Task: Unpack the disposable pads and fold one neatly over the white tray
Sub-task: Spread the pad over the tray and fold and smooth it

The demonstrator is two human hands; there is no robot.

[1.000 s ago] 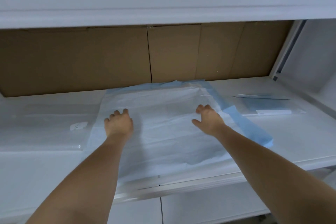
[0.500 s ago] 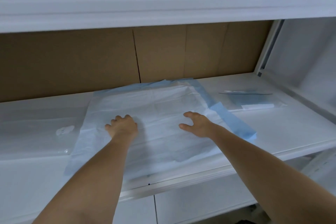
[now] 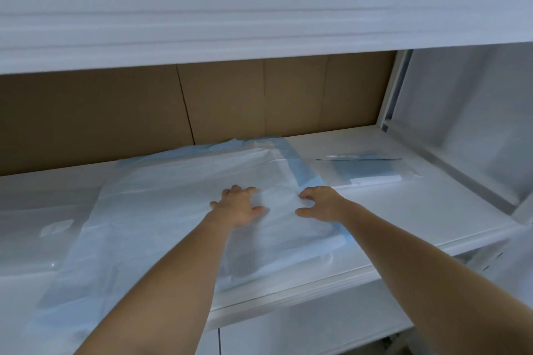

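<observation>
A disposable pad (image 3: 161,210), white with a blue border, lies spread over the white tray (image 3: 331,277) on the shelf. Its left part hangs past the front edge. My left hand (image 3: 239,207) presses flat on the pad's right half with fingers spread. Close to its right, my right hand (image 3: 320,204) rests on the pad with arched fingers, fingertips and thumb touching the sheet near the blue right border (image 3: 302,173). The border there lies folded inward.
A clear bag holding folded blue pads (image 3: 372,170) lies on the shelf to the right. A flat empty clear bag (image 3: 43,228) lies at the left. Brown cardboard (image 3: 230,101) backs the shelf and a white foam-wrapped shelf (image 3: 259,11) runs overhead.
Both hands have come closer together on the pad's right half; the left hand slid right, the right hand's fingers arched. The view shifted upward.
</observation>
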